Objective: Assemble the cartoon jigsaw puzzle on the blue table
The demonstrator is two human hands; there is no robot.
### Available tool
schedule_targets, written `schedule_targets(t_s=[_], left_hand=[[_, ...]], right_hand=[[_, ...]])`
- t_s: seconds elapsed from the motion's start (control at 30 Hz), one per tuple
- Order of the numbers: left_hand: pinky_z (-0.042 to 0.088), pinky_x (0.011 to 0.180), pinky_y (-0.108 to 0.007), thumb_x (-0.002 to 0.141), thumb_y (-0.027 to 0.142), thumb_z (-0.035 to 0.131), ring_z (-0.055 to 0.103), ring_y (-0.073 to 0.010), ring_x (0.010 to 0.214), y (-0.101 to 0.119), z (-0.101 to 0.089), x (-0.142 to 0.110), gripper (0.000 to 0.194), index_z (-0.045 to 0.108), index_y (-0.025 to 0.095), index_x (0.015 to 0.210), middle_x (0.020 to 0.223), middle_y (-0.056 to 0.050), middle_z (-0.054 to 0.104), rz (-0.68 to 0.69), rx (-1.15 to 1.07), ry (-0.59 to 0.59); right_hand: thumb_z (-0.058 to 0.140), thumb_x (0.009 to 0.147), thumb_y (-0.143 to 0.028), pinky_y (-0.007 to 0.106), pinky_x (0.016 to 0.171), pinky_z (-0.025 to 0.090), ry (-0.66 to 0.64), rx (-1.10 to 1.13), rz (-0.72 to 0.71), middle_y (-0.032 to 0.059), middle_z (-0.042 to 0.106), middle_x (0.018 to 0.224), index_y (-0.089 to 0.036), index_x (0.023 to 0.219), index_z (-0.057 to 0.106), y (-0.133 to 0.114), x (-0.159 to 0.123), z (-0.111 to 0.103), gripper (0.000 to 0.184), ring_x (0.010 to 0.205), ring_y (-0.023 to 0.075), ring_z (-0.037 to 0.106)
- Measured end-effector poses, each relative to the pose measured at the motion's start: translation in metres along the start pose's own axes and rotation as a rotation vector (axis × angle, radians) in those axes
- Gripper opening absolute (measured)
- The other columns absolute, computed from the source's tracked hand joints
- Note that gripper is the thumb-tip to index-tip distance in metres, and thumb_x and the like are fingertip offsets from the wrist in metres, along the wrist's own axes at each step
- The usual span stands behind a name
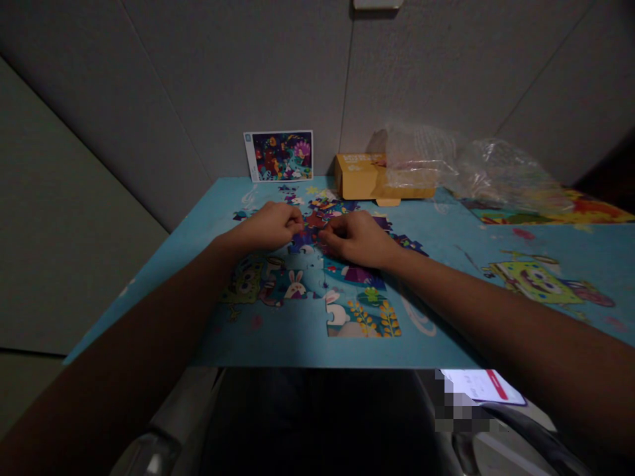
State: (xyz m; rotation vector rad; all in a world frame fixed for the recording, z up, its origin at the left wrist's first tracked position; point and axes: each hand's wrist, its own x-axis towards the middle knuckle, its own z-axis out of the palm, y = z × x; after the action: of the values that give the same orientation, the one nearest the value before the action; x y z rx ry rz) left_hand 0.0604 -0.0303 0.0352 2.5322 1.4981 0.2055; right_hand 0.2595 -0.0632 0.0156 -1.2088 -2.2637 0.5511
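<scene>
A partly joined jigsaw puzzle (367, 314) lies on the blue table, showing white rabbits, a green frog and yellow plants. Just above its joined part, both hands are over a group of dark purple and red jigsaw pieces (317, 219). My left hand (274, 225) has its fingers curled together at the left of these pieces; anything between its fingertips is hidden. On the other side, my right hand (361, 239) pinches with thumb and forefinger at a dark jigsaw piece, mostly covered by the fingertips. More loose pieces (409, 244) lie to the right of my right hand.
A picture card (282, 157) leans upright against the wall at the back. Beside it are a yellow box (364, 178) and a crumpled clear plastic bag (476, 165). The table (278, 347) has printed cartoon figures. A lit phone (481, 385) lies below the table's front edge.
</scene>
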Motion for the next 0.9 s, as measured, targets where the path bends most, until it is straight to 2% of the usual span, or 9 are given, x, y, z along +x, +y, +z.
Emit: schedule_targets(t_s=[0.47,0.8,0.9], left_hand=[[0.032,0.059,-0.027,0.083,0.028,0.051,0.053,-0.0148,0.062,-0.0037,0.0035,0.0019,0.023,0.07,0.015,0.083,0.07,-0.003,0.065,0.052,0.004,0.008],[0.032,0.059,-0.027,0.083,0.03,0.051,0.053,-0.0144,0.061,-0.0066,0.0039,0.0018,0.023,0.069,0.015,0.084,0.071,-0.004,0.066,0.075,-0.011,0.011],[0.03,0.057,-0.027,0.082,0.028,0.051,0.05,-0.0136,0.058,-0.0046,-0.0009,-0.0013,0.022,0.068,0.016,0.079,0.067,-0.003,0.064,0.07,-0.012,-0.029]], right_hand=[[0.052,0.087,-0.026,0.026,0.054,0.026,-0.022,-0.01,0.002,0.0001,0.056,0.053,-0.015,0.062,0.062,0.0014,0.0007,0.0004,0.029,0.051,0.0096,0.044],[0.051,0.087,-0.027,0.027,0.054,0.027,-0.042,0.0,0.019,-0.0001,0.056,0.053,-0.016,0.06,0.058,-0.0002,0.0004,-0.0008,0.03,0.051,0.0096,0.045],[0.051,0.088,-0.027,0.027,0.055,0.027,-0.04,0.01,0.021,0.0003,0.057,0.055,-0.016,0.062,0.059,0.0002,0.0002,-0.0006,0.029,0.052,0.0101,0.045]])
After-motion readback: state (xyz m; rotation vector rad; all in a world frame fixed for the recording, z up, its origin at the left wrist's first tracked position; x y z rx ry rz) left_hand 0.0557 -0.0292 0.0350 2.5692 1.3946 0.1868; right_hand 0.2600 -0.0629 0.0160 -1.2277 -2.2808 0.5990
